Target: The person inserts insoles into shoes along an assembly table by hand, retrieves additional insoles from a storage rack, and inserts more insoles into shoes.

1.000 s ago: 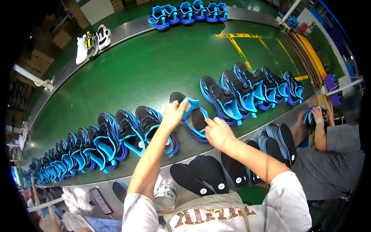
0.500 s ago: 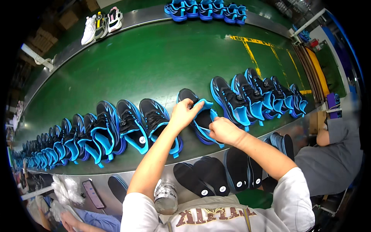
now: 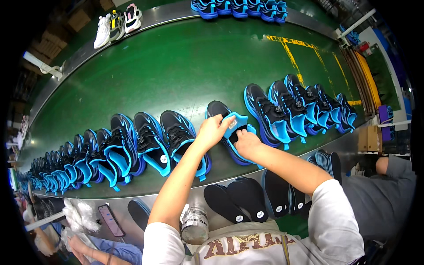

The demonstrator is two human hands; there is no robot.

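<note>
Both hands work on one black and blue shoe (image 3: 221,115) lying on the green belt (image 3: 176,66), about mid-row, just in front of the person. Left hand (image 3: 213,130) is closed on the light blue tongue (image 3: 234,121) of that shoe, pulling it up and back. Right hand (image 3: 246,142) sits right beside it, fingers pushed down into the shoe opening; fingertips hidden inside, so cannot tell what it grips, if anything. The two hands are close together, nearly touching.

More black and blue shoes in a row on the belt: a long line to the left (image 3: 110,150), packed tight and overlapping, and a group to the right (image 3: 300,106), tilted on their sides. Another batch of blue shoes (image 3: 238,8) at the far edge of the belt, and white shoes (image 3: 117,24) at the far left edge.

On the near metal bench (image 3: 168,203): dark insoles (image 3: 240,201) fanned out side by side below the hands, a phone (image 3: 110,220) further left, a small jar (image 3: 194,225) close to the person's chest. Another person's sleeve (image 3: 384,194) at the right.
</note>
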